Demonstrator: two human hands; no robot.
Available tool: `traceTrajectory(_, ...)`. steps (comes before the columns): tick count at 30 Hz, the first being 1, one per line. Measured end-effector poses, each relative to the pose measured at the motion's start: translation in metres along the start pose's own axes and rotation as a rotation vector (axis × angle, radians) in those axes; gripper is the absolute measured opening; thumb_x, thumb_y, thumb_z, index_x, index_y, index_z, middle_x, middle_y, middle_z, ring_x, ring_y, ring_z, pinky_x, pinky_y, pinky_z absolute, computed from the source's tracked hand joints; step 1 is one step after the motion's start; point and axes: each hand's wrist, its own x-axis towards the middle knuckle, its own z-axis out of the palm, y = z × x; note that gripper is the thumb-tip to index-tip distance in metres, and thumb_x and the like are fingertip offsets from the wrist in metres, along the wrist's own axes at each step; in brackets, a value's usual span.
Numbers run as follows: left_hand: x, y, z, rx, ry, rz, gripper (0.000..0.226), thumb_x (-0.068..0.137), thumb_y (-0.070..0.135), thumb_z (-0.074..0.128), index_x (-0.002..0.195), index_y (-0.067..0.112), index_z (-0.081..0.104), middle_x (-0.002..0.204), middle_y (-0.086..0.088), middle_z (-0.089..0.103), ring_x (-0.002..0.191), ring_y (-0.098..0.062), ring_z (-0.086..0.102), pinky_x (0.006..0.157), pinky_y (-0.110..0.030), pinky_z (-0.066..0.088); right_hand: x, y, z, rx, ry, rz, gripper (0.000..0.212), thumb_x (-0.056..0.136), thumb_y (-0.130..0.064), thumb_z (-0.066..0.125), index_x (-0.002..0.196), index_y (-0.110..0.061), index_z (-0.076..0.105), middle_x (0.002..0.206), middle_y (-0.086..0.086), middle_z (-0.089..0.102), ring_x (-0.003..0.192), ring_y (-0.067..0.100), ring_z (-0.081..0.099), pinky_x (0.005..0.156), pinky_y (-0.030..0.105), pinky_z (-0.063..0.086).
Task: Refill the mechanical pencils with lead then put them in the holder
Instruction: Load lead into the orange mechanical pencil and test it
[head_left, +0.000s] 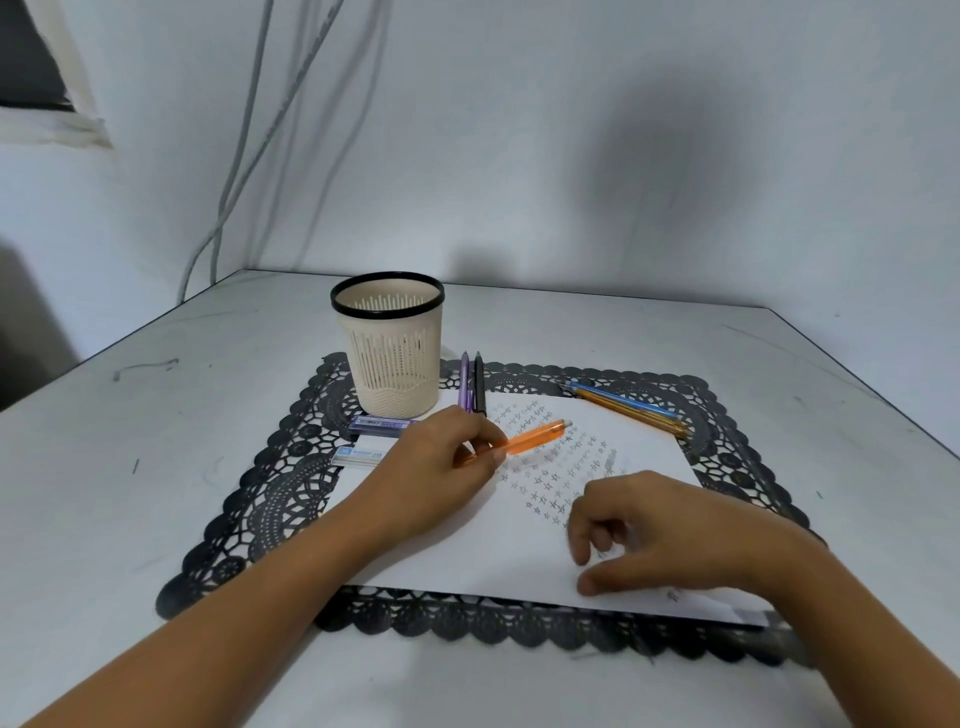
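Note:
My left hand (441, 467) pinches an orange mechanical pencil (535, 438) above the white paper (467, 551), its cap end pointing right. My right hand (654, 530) hovers over the paper with loosely curled fingers and holds nothing. A cream mesh holder (390, 348) with a black rim stands upright at the back of the mat, nothing visible inside it. A purple pencil (464, 382) and a black pencil (479, 382) lie side by side right of the holder. A blue pencil (618, 397) and an amber pencil (634, 413) lie at the back right. Two lead cases (382, 424) (358, 456) lie left of my left hand.
A black lace placemat (270, 499) lies under the paper on a white table (156, 441). The paper carries rows of small drawn marks. A white wall with hanging grey cables stands behind the table.

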Motion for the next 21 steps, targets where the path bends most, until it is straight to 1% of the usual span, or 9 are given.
traceTrajectory(2,0.000,0.001,0.000,0.004,-0.002,-0.001,0.014,0.088,0.024,0.058,0.100,0.020,0.064,0.089,0.013,0.055,0.077,-0.001,0.052,0.068,-0.005,0.037,0.000,-0.001,0.000,0.005,-0.007,0.000,0.013,0.076,-0.041,0.070,0.082,-0.034,0.060,0.080,-0.012,0.054,0.074,0.001,0.047,0.070,0.020,0.041)
traceTrajectory(6,0.000,0.001,0.000,0.015,-0.001,0.001,0.013,0.088,0.023,0.058,0.099,0.020,0.064,0.091,0.008,0.057,0.078,-0.002,0.052,0.069,-0.006,0.037,0.000,0.000,0.000,0.027,-0.016,0.009,0.013,0.076,-0.041,0.070,0.081,-0.034,0.060,0.080,-0.012,0.054,0.074,0.002,0.047,0.071,0.022,0.042)
traceTrajectory(9,0.000,0.002,-0.001,0.006,0.002,-0.001,0.013,0.088,0.023,0.058,0.099,0.020,0.064,0.092,0.008,0.057,0.079,-0.003,0.053,0.070,-0.007,0.038,-0.001,-0.001,-0.001,0.043,-0.021,0.008,0.011,0.077,-0.039,0.069,0.083,-0.033,0.062,0.081,-0.011,0.057,0.076,0.004,0.049,0.072,0.024,0.043)
traceTrajectory(12,0.000,0.002,-0.001,0.009,0.003,-0.007,0.012,0.088,0.023,0.058,0.098,0.020,0.064,0.093,0.007,0.058,0.080,-0.004,0.053,0.069,-0.007,0.038,-0.002,-0.002,-0.003,0.070,-0.018,0.006,0.008,0.078,-0.036,0.070,0.082,-0.034,0.064,0.082,-0.010,0.060,0.074,0.002,0.050,0.071,0.022,0.043)
traceTrajectory(14,0.000,0.002,-0.001,0.010,0.003,-0.007,0.012,0.088,0.023,0.058,0.098,0.021,0.064,0.092,0.006,0.058,0.080,-0.004,0.053,0.069,-0.008,0.038,-0.004,-0.005,-0.005,0.077,-0.027,-0.002,0.006,0.079,-0.034,0.069,0.082,-0.035,0.065,0.083,-0.011,0.062,0.076,0.002,0.053,0.071,0.020,0.044)
traceTrajectory(17,0.000,0.002,-0.002,-0.009,0.001,-0.016,0.011,0.088,0.023,0.057,0.097,0.022,0.064,0.092,0.005,0.058,0.081,-0.006,0.053,0.074,-0.016,0.041,-0.014,-0.012,-0.012,0.049,-0.058,-0.028,0.005,0.081,-0.035,0.067,0.085,-0.034,0.067,0.086,-0.015,0.063,0.082,0.001,0.057,0.071,0.015,0.044)
traceTrajectory(18,-0.001,0.002,-0.002,-0.010,-0.001,-0.019,0.010,0.088,0.023,0.057,0.097,0.023,0.063,0.092,0.006,0.058,0.081,-0.006,0.054,0.074,-0.018,0.041,-0.019,-0.014,-0.013,0.019,-0.071,-0.037,0.005,0.081,-0.037,0.066,0.086,-0.035,0.066,0.087,-0.016,0.062,0.084,0.000,0.057,0.072,0.015,0.045)
traceTrajectory(21,0.000,0.002,-0.001,-0.011,0.003,-0.015,0.011,0.088,0.022,0.058,0.097,0.022,0.064,0.091,0.006,0.057,0.079,-0.006,0.055,0.071,-0.013,0.040,-0.038,-0.020,-0.007,-0.024,-0.122,-0.064,0.008,0.082,-0.041,0.062,0.090,-0.039,0.064,0.091,-0.017,0.059,0.083,0.004,0.059,0.075,0.026,0.051)
